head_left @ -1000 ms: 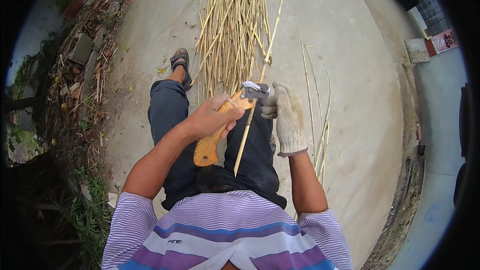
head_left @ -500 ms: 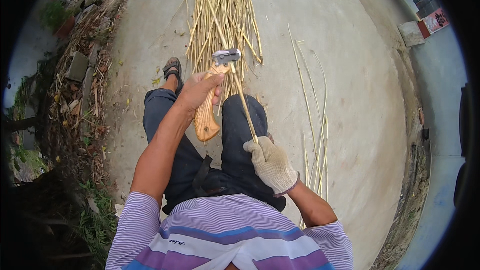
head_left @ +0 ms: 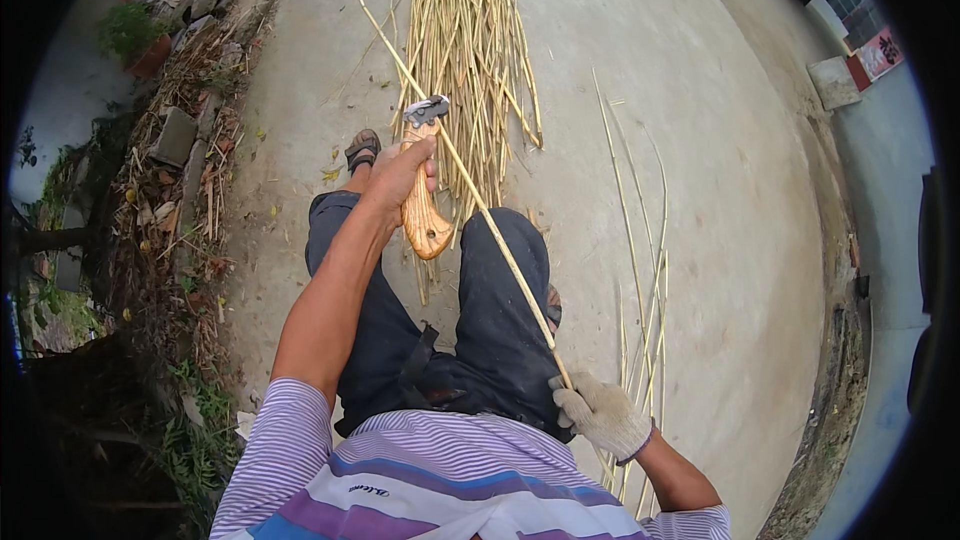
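Note:
My bare left hand (head_left: 396, 178) is closed around the wooden handle of a tool (head_left: 424, 218) with a small dark metal head. A long thin pale stalk (head_left: 503, 240) runs slantwise past that head, on its right side, and down over my right thigh. Near my right hip my right hand (head_left: 606, 418), in a knitted work glove, is closed on the lower part of this stalk. The stalk's far end reaches up beside a big bundle of similar stalks (head_left: 465, 50) lying on the ground beyond my knees.
Several loose stalks (head_left: 632, 230) lie on the concrete ground (head_left: 740, 270) to my right. Along the left runs a strip of dry debris (head_left: 165, 220) with stone blocks (head_left: 174, 136) and a potted plant (head_left: 135, 38). A wall (head_left: 895, 240) stands at the far right.
My right hand has moved down and to the right, drawing the stalk along past the tool's head. My left hand with the tool has shifted slightly left.

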Tool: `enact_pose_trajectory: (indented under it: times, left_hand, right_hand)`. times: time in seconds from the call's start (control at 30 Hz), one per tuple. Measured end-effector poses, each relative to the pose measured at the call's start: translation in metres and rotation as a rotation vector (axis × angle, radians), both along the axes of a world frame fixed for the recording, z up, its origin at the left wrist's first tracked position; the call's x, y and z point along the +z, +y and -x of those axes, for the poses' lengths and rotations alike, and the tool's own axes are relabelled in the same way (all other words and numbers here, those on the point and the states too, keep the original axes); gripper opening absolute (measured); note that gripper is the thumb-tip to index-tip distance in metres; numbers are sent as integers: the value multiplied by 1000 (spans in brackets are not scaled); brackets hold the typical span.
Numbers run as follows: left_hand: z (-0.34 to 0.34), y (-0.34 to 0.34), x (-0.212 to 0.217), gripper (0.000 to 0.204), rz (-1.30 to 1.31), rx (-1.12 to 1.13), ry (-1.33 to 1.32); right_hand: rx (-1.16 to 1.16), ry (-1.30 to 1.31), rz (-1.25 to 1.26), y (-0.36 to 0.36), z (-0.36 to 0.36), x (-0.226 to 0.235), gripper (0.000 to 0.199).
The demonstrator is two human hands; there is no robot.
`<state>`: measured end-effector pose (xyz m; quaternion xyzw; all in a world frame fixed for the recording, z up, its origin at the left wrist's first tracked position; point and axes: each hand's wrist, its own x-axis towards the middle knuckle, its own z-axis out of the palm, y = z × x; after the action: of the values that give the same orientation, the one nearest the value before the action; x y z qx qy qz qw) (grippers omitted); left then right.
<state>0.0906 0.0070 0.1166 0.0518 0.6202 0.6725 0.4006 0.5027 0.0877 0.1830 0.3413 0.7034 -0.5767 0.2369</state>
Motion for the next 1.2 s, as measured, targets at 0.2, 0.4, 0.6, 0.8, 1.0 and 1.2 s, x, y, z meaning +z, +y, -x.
enact_pose_trajectory:
  times: [0.2, 0.4, 0.6, 0.8, 1.0, 1.2]
  left_hand:
    - [-51, 6, 12, 22, -44, -69, -25]
    - [-91, 12, 5, 21, 0, -98, -67]
    - [2, -8, -43, 16, 46, 153, -143]
    - [40, -20, -54, 17, 111, -22, -97]
    - [-42, 27, -36, 18, 53, -131, -171]
    - [-108, 21, -17, 18, 50, -175, -275]
  right_hand:
    - [-125, 95, 47, 25, 98, -19, 46]
    - [-168, 367, -229, 39, 153, -40, 38]
    - [-23, 196, -269, -5, 71, -22, 34]
    - [215, 94, -259, -21, -47, 17, 36]
    - [-244, -120, 163, 0, -28, 13, 40]
    - [-340, 112, 164, 42, 99, -24, 39]
